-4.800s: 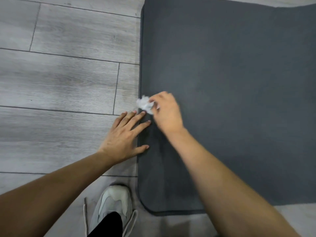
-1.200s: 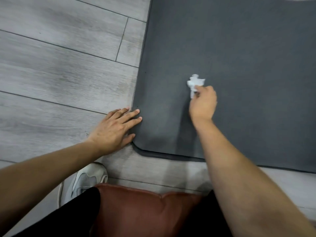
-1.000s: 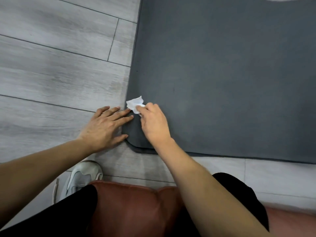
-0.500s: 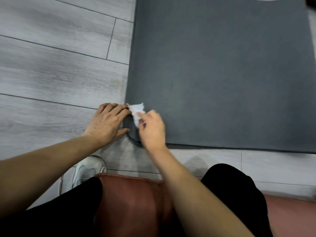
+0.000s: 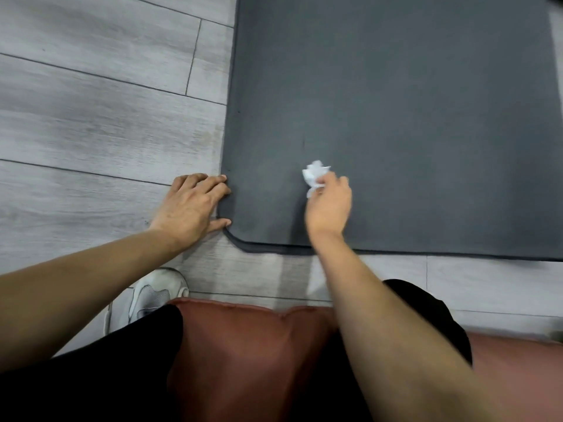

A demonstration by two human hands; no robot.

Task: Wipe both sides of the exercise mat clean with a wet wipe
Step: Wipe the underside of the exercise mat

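Right hand: right hand (image 5: 329, 205) is over the near part of the exercise mat (image 5: 411, 117), fingers curled round a crumpled white wet wipe (image 5: 315, 175); its outline is slightly blurred.
Wet wipe: bunched into a ball, sticking out past the fingertips on the far side of the right hand; whether it touches the mat surface cannot be told.
Left hand: left hand (image 5: 192, 205) lies flat, palm down, to the left of the right hand and well apart from it, with straight fingers spread.
Left hand contact: its fingertips reach onto the mat's left edge just above the rounded near corner, and the thumb tip touches that corner's curve; the palm rests on the floor (image 5: 91, 117).
Exercise mat: dark grey, lying flat on the floor, spreading away from both hands toward the far side and to the right; its near edge runs just below the right wrist.
Floor: grey wood-look planks, to the left of the left hand and in a strip nearer than the mat.
Shoe: a white sneaker (image 5: 157, 292) sits on the floor nearer than the left hand, under the left forearm.
Cushion: a reddish-brown cushion (image 5: 253, 354) lies nearest the person, below both forearms, between black trouser legs (image 5: 91, 385).
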